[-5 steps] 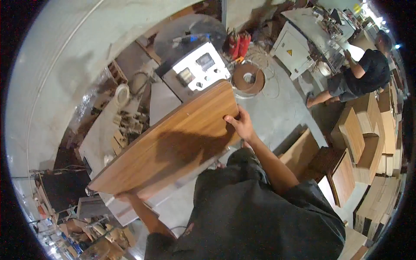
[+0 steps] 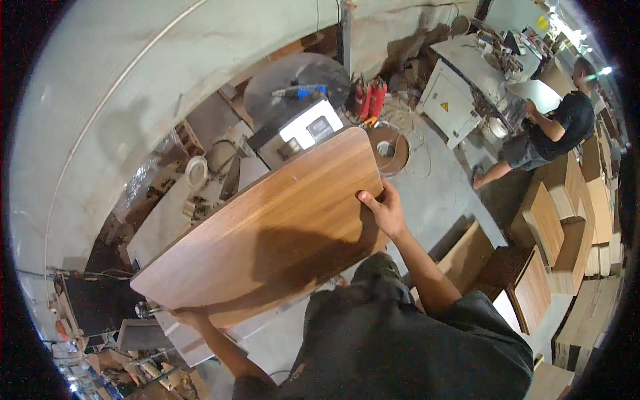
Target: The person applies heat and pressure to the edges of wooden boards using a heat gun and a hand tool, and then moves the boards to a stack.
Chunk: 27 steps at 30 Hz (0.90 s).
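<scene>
A large wood-grain board point(image 2: 287, 220) with rounded corners is held up in front of me, tilted, its broad face toward me. My right hand point(image 2: 387, 208) grips its right edge, thumb on the face and fingers behind. At the lower left edge, my left hand point(image 2: 190, 317) is closed on the board, its fingers largely hidden underneath. Behind the board stands a machine with a white control panel point(image 2: 310, 125), partly covered by it. Below the board part of a pale work surface point(image 2: 190, 343) shows.
A coil of brown edge banding point(image 2: 393, 143) lies beyond the board near red fire extinguishers point(image 2: 370, 99). At right are stacked wooden panels point(image 2: 543, 213). Another person point(image 2: 563, 127) works at a machine cabinet point(image 2: 448, 100) at the far right. A dark panel point(image 2: 100, 303) stands at left.
The board has been raised and turned more toward me, covering more of the control panel. Both hands keep hold of it. The view has shifted slightly.
</scene>
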Tool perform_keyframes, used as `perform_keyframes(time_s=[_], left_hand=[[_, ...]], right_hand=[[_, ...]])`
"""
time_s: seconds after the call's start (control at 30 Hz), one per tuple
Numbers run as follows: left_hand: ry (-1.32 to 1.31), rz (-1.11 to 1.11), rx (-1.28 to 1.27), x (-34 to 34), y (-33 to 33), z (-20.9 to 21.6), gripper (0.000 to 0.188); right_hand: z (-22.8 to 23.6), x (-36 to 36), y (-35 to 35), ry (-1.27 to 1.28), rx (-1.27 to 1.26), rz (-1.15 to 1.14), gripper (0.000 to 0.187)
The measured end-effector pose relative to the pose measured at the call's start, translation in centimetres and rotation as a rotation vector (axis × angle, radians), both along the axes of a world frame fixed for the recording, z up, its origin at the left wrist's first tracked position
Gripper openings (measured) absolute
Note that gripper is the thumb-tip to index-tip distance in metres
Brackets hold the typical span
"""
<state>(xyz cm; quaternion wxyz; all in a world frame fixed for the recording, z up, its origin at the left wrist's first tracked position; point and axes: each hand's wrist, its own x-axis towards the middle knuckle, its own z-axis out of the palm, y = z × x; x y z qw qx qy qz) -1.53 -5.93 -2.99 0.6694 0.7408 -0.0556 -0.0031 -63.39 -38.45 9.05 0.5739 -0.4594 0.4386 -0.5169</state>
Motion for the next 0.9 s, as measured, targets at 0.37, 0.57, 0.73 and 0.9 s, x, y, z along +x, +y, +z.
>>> perform_keyframes(time_s=[0.37, 0.57, 0.73, 0.9], left_hand=[[-0.155, -0.098, 0.086, -6.7, -7.7, 9.2, 0.077], [-0.064, -0.168, -0.087, -8.6, -10.5, 10.9, 0.083], [0.082, -0.280, -0.338, -12.2, -16.7, 13.8, 0.087], [0.156, -0.280, -0.332, -11.2, -18.1, 16.9, 0.077]], right_hand=[[10.6, -5.2, -1.5, 0.040, -0.159, -0.114, 0.045], [12.9, -8.4, -3.0, 0.092, -0.117, -0.145, 0.048], [14.9, -12.1, -4.8, 0.128, -0.153, -0.235, 0.050], [17.8, -14.4, -5.8, 0.143, -0.128, -0.299, 0.050]])
